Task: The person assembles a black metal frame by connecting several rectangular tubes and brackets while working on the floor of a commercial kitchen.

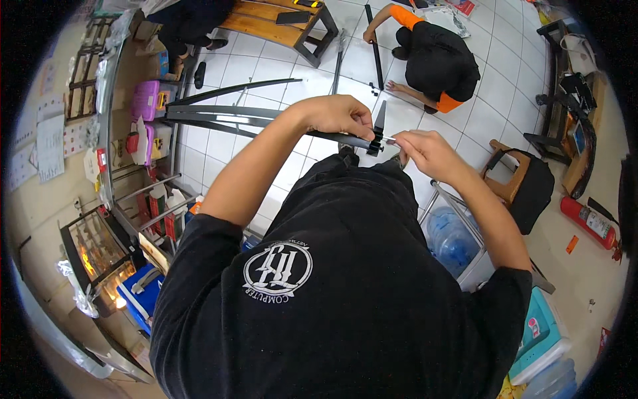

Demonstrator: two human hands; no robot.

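Note:
Ahead of my body, a black bracket with a pointed blade-like piece sits on the end of a long dark pole. My left hand is closed, its thumb and fingers pinched at the bracket; what lies between the fingertips is too small to make out. From the other side, my right hand grips a thin silver rod-like tool whose far end meets the bracket. The rest of that tool is hidden in my fingers.
Several dark strips extend leftward. A crouching person in black and orange handles a black bar on the floor. Around me stand a wooden bench, blue water bottle, fire extinguisher, and shelving with a purple box.

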